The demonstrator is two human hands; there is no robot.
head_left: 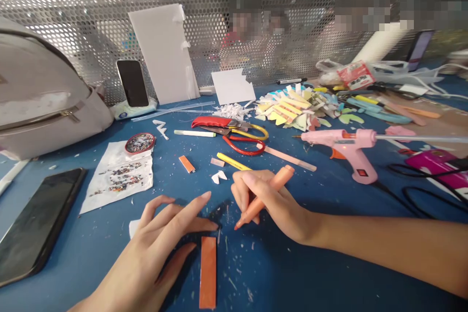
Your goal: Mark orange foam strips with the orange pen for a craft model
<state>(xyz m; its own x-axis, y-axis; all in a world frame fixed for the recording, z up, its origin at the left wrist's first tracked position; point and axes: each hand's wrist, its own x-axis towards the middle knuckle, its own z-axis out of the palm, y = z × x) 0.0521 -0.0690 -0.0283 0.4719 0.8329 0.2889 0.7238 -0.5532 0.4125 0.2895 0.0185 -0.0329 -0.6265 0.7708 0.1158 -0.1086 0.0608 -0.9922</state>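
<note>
My right hand [270, 200] grips an orange marker [262, 201], its tip pointing down and left near the blue tabletop. Fingers spread, my left hand [171, 229] rests on the table and holds nothing. Just right of its thumb lies an orange strip [208, 273], lengthwise toward me. Farther off are a small orange piece [186, 164], a little pale pink piece [217, 162], a yellow stick [234, 161] and a white scrap [219, 177]. Part of a white piece [134, 228] shows from behind my left hand.
Red-and-yellow-handled scissors [244, 145] lie beyond my hands, near a red-handled cutter [212, 122]. A pink glue gun [343, 146] lies right, its cord trailing. Behind are heaped paper scraps [288, 107]. On the left are a dark phone [40, 224], beads on paper [122, 175] and a bag [47, 87].
</note>
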